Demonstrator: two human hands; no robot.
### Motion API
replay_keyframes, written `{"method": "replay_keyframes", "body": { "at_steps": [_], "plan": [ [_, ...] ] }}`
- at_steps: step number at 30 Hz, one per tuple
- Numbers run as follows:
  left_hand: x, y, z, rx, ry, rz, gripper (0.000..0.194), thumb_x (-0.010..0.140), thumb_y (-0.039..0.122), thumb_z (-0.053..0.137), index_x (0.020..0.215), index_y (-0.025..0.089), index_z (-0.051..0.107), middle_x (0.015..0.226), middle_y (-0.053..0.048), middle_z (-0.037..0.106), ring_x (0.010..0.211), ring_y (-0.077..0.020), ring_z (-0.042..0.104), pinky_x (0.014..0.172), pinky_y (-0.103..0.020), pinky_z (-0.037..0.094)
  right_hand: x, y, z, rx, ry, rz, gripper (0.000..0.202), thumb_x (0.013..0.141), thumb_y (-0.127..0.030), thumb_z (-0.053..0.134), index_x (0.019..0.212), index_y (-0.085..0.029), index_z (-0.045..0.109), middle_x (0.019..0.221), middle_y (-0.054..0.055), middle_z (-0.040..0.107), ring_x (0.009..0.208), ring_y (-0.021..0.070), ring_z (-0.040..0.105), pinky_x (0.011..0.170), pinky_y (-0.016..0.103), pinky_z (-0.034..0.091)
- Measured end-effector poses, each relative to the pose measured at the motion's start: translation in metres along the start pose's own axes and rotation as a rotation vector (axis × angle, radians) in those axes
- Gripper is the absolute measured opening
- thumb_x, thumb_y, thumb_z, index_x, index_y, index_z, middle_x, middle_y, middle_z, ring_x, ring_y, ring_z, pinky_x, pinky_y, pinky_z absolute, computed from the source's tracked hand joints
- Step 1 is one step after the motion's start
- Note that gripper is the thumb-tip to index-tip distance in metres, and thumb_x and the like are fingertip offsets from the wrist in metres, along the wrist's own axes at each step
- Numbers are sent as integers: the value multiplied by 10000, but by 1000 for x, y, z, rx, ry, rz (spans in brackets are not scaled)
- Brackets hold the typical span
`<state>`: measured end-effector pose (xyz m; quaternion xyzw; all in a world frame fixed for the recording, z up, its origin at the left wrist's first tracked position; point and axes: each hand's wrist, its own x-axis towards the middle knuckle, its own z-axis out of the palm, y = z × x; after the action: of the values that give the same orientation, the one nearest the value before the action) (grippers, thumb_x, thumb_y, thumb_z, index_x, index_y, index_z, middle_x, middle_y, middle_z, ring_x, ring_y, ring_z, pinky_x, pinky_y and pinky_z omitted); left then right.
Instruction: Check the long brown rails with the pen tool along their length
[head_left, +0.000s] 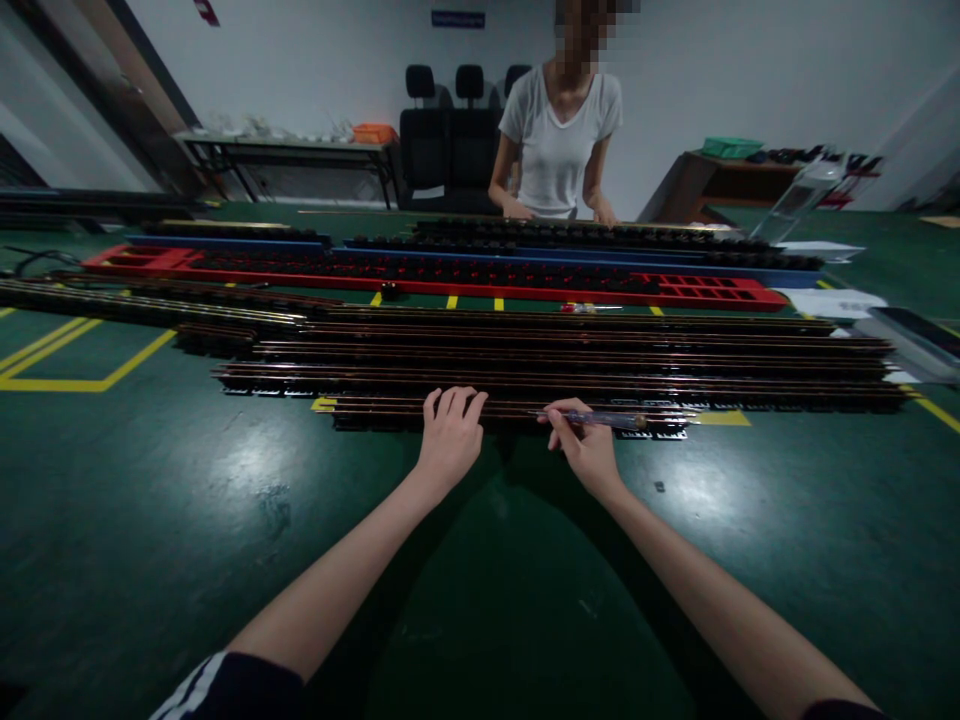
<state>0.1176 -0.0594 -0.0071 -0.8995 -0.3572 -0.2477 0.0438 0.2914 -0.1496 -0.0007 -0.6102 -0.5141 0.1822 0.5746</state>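
Observation:
Long dark strips with copper-coloured rods [570, 365] lie side by side across the green table. The nearest, shorter strip [382, 412] is under my left hand [452, 430], whose fingers curl over its far edge and close round it. In my right hand [583, 440] is a screwdriver with a clear handle [628, 420], pinched between thumb and fingers. Its thin tip points left, over the same short strip, between my two hands. Whether the tip touches the strip I cannot tell.
Beyond the strips lie a long red frame [720, 290], a blue rail [780, 273] and a small red tool [581, 308]. A person in a white shirt [559, 135] stands across the table [225, 500]. A clear bottle [802, 200] and papers [840, 302] are at the right.

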Motion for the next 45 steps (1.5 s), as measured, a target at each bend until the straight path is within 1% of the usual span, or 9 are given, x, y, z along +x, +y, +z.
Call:
{"method": "replay_keyframes", "body": {
  "at_steps": [8,19,25,33,45],
  "plan": [
    [0,0,-1,-16,-10,-4,387,841,103,390,1171,147,587,1128,-113,624,1098,-252,532,1024,-468,313,0,0,0,3,0,14,266,860,-444,523,808,-188,571,725,35,670,425,97,535,432,237,438],
    [0,0,1,-4,-9,7,408,830,80,389,1181,153,581,1143,-109,624,1101,-249,531,1023,-463,310,0,-1,0,-2,-3,9,273,862,-453,514,801,-192,563,719,35,670,425,98,534,430,238,433],
    [0,0,-1,-7,-14,3,411,828,84,385,1184,153,578,1146,-111,623,1101,-255,531,1019,-467,313,0,1,0,-6,-4,3,243,871,-420,514,809,-191,567,733,35,672,430,95,538,438,236,439],
    [0,0,-1,-6,-13,5,424,827,84,386,1201,162,567,1145,-112,621,1099,-254,529,1019,-468,309,0,0,1,-12,3,-3,258,867,-436,514,804,-192,567,720,30,671,420,95,536,416,230,432],
    [0,0,-1,9,-19,17,414,833,72,383,1191,141,578,1142,-111,626,1089,-249,539,1018,-461,318,0,1,1,-2,-5,-10,223,875,-399,515,814,-191,568,729,27,666,426,90,533,419,226,425]
  ]
}}
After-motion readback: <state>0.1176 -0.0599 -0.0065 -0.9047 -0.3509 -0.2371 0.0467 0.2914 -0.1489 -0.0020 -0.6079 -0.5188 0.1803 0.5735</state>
